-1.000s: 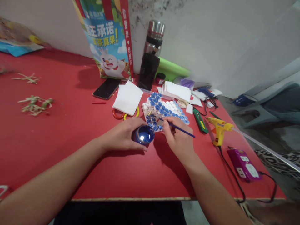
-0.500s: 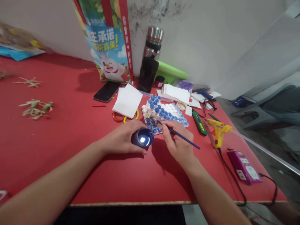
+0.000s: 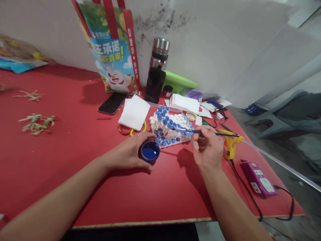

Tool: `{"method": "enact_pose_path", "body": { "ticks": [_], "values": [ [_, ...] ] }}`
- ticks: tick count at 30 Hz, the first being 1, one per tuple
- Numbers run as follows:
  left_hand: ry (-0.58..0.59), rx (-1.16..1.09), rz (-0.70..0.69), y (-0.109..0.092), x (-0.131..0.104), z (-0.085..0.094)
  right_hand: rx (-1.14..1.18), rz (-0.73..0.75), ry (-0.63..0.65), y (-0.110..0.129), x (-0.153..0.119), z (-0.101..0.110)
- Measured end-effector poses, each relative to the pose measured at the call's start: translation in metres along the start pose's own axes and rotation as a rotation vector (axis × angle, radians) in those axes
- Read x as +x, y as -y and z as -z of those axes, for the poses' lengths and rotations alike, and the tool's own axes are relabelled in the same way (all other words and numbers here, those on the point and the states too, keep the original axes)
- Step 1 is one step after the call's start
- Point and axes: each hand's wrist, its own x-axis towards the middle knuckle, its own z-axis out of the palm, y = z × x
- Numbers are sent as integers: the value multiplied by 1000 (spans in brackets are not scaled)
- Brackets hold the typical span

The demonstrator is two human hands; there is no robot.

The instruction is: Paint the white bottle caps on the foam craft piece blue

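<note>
My left hand (image 3: 134,152) curls around a small jar of blue paint (image 3: 149,151), its open mouth tipped toward me. In my right hand (image 3: 208,145) is a thin blue paintbrush (image 3: 197,131), held nearly level with its dark tip pointing left. That tip is over a white board (image 3: 164,124) covered with small rounded pieces, many painted blue and others white. Whether the bristles touch a piece, I cannot tell. The jar sits just in front of the board's near left corner.
Scissors with red and yellow handles (image 3: 137,130) lie under white paper (image 3: 134,112). A yellow glue gun (image 3: 232,144) and a purple power box (image 3: 259,180) with cords are at the right. Behind stand a phone (image 3: 154,85), a steel bottle (image 3: 159,52) and a printed bag (image 3: 112,53).
My right hand has moved right and turned, swinging the brush from a slant to nearly level and uncovering more of the board. My left hand still holds the jar.
</note>
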Motion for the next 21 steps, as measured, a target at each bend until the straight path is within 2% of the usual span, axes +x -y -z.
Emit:
{"method": "enact_pose_path", "body": {
  "ticks": [5,8,12,16,21],
  "values": [
    [21,-163,12,7,1,6,28,-25,-32,-1,5,3],
    [-5,-314,46,13,4,9,30,-28,-40,-1,6,4],
    [-110,-581,24,13,7,8,33,-40,-42,0,6,7],
    [-233,-821,86,3,9,9,60,-59,-34,3,9,10],
    [-354,-947,146,-3,10,14,105,-101,-70,6,11,10]
  ]
}}
